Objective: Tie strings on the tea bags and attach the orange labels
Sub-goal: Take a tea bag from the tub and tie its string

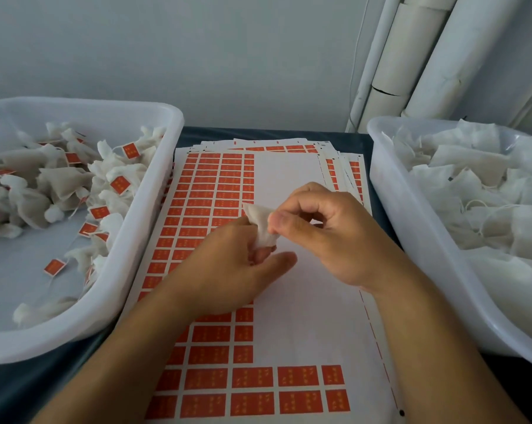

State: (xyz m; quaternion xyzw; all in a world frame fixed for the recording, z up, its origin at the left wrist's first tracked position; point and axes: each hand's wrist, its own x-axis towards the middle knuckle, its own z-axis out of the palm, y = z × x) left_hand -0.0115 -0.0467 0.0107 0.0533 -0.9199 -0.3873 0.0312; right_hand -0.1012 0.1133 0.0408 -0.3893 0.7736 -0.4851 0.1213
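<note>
Head view: my left hand (228,264) and right hand (319,234) both pinch 1 small white crumpled tea bag (260,223) above the label sheet (289,316). 2 white bins flank it: left bin (130,270) with labelled bags, right bin (411,224) with plain ones.

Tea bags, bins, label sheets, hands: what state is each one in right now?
Tea bag: held above the sheets, no label visible.
Left hand: fingers grip the bag's lower end.
Right hand: fingers pinch the bag's top.
Top label sheet: partly used, right side mostly bare.
Left bin: holds tied bags with orange labels.
Right bin: heaped with unlabelled bags.
</note>
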